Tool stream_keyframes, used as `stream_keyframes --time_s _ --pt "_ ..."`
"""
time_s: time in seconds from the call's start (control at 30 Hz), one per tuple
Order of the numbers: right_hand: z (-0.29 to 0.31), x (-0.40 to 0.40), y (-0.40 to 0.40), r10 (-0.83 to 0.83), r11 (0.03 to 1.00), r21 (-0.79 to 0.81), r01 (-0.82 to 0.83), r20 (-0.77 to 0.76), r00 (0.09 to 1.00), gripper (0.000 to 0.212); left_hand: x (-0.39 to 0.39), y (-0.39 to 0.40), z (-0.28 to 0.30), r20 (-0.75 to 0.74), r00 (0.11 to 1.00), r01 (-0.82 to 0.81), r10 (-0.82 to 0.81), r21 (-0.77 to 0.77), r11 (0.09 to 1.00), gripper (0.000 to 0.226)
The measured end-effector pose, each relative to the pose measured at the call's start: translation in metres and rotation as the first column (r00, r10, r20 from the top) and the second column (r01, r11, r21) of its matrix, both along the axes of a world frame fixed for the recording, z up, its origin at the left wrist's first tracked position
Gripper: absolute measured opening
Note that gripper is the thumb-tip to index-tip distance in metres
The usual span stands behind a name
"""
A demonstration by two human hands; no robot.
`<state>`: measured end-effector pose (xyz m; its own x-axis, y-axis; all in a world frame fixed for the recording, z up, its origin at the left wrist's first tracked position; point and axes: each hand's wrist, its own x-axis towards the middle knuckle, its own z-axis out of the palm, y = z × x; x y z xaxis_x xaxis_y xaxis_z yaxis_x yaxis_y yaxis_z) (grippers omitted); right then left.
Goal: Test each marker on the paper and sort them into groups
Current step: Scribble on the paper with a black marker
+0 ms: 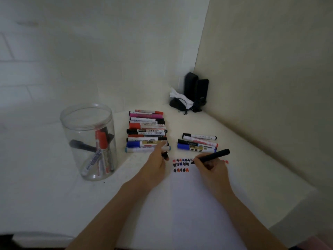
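Right hand (210, 164) grips black uncapped marker (212, 156), tip on white paper sheet (189, 204) at the test marks, frame centre. Left hand (157, 160) pinches its black cap (165, 155). Short light stroke, then recap and sort. Beyond: small marker group (198, 143), large pile (146, 131), clear plastic jar (89, 139) left.

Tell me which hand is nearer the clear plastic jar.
Left. The left hand holds a black cap just right of the clear plastic jar, below the big marker stack. The right hand, writing with a black marker, lies farther right, over the paper.
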<state>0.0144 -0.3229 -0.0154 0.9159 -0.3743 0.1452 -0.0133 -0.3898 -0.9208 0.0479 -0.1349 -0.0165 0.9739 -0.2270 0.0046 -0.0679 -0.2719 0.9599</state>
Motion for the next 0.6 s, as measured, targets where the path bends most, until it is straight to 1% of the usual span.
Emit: stream_keyframes --time_s 0.03,0.1,0.2,0.27,0.3,0.37,0.4,0.5,0.57,0.6 --pt "0.000 -0.001 0.002 -0.010 1.000 -0.002 0.010 -0.011 1.000 0.009 -0.001 0.005 0.000 -0.025 0.999 -0.023 0.023 -0.007 1.000 0.028" --pt "0.002 -0.002 0.008 -0.015 1.000 -0.003 0.015 -0.026 1.000 0.014 -0.011 0.013 0.001 0.078 0.997 -0.002 -0.006 0.110 0.994 0.032" --pt "0.007 -0.005 0.017 0.010 0.998 0.062 -0.008 -0.033 0.999 0.007 -0.022 0.024 -0.005 0.174 0.985 -0.016 -0.008 0.137 0.990 0.031" --pt "0.009 -0.005 0.022 0.022 0.996 0.092 -0.019 -0.032 0.999 0.006 -0.025 0.031 -0.008 0.218 0.975 -0.056 0.031 0.106 0.993 0.027" --pt "0.012 -0.004 0.024 0.021 0.994 0.111 -0.017 -0.037 0.999 0.011 -0.023 0.033 -0.009 0.238 0.971 -0.062 0.037 0.101 0.993 0.025" --pt "0.019 -0.003 0.026 0.019 0.979 0.204 -0.010 -0.041 0.999 0.022 -0.023 0.035 -0.008 0.278 0.960 -0.060 0.027 0.111 0.992 0.021" --pt "0.023 -0.003 0.026 0.024 0.964 0.266 -0.013 -0.039 0.999 0.024 -0.024 0.035 -0.007 0.285 0.958 -0.055 0.023 0.108 0.993 0.021" --pt "0.034 -0.007 0.028 0.109 0.922 0.377 -0.085 -0.044 0.993 0.017 -0.025 0.036 -0.005 0.261 0.964 -0.051 0.041 0.035 0.998 0.018" --pt "0.037 -0.009 0.033 0.176 0.902 0.411 -0.133 -0.068 0.982 0.011 -0.025 0.036 -0.005 0.219 0.974 -0.049 0.058 -0.043 0.998 0.018" --pt "0.037 -0.010 0.035 0.193 0.895 0.423 -0.142 -0.080 0.978 0.010 -0.025 0.035 -0.004 0.215 0.975 -0.052 0.063 -0.054 0.997 0.017"
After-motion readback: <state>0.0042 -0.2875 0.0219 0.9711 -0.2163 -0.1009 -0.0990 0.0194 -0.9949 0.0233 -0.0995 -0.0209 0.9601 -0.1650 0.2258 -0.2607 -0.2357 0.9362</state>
